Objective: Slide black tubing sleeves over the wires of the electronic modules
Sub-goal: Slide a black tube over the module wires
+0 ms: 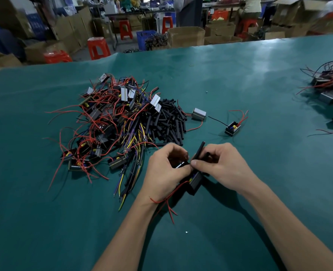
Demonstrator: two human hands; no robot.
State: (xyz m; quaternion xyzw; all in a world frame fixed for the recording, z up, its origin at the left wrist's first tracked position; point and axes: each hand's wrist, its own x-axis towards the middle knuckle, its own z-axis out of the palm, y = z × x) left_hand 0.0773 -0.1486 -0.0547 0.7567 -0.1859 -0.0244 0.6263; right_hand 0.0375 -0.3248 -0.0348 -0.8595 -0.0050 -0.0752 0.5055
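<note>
Head view: left hand [166, 169] fingers gripped the module [194, 181] steady, while right hand [218, 165] fingers pinched a black sleeve [199, 152] — angled upward, likely for threading its wire.

- Overall dim; cool, bluish-green cast across the frame.
- Light comes from overhead and far side: pale, streaky sheen on the green table cover [259, 71], strongest upper right.
- Soft, dark shadows fall toward the camera beneath both forearms and under the tangled module pile [111, 122].
- Wide-angle distortion: far table edge bows, corners stretch.
- Centre reasonably sharp; the second pile [330, 87] at the right edge is smeared.
- Background stools [98, 47] and cartons soft, slightly blurred.
</note>
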